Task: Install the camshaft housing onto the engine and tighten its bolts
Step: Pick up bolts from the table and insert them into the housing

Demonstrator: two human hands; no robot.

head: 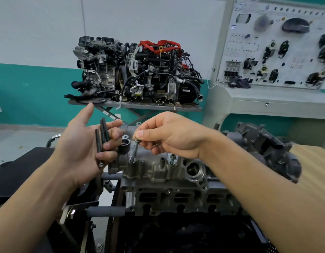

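The grey camshaft housing (154, 170) sits on top of the engine (176, 199) in the middle of the view. My right hand (169, 136) pinches the head of a long bolt (134, 151) whose tip is in a hole at the housing's left end; the bolt leans. Another bolt (172, 159) stands part way in a hole further right. To the left of the housing my left hand (81, 143) is palm up, its fingers curled round three dark long bolts (102, 141).
A black engine part (267, 148) lies at the right behind the engine. Two complete engines (136, 70) stand on a grey lift table (134, 105) behind. A white display board (278, 44) with car parts is at the back right. A black surface (21, 170) lies at the left.
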